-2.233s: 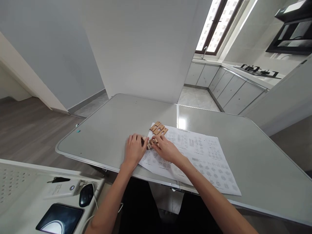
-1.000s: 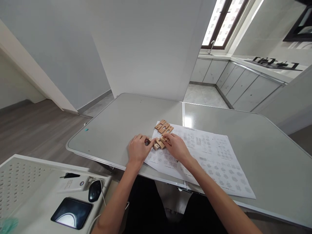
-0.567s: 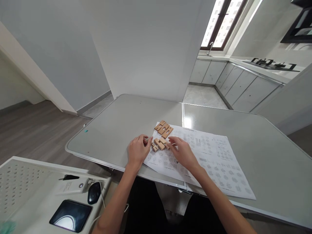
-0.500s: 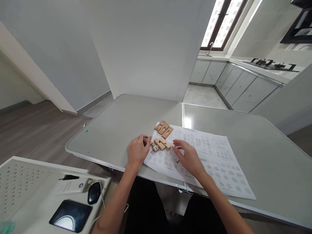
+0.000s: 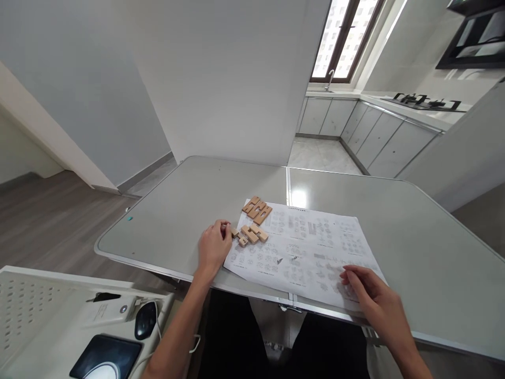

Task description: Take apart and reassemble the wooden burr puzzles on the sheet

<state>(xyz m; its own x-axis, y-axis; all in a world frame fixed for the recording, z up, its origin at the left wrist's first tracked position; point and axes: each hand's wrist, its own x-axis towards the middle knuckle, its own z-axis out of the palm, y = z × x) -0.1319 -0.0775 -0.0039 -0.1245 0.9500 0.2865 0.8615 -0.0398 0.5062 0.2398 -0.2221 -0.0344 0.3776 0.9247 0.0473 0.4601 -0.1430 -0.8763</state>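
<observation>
- left hand point(image 5: 213, 246): fingers curled, tips pinched on the end block point(image 5: 235, 231) of the near row of wooden puzzle pieces point(image 5: 251, 234)
- row lies at the left edge of the instruction sheet point(image 5: 311, 247); end block sits just off it, on the bench point(image 5: 177, 210)
- second cluster point(image 5: 257, 209) of wooden pieces at the sheet's far left corner (apart from the row)
- right hand point(image 5: 374, 300): fingers loosely spread, holding nothing, tips resting on the sheet's near right corner, well apart from the pieces

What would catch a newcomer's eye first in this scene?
Light wooden puzzle pieces lie at the left edge of the printed sheet, with the left hand touching them. A second wooden cluster sits just behind, and the right hand rests on the sheet's near right corner.
</observation>
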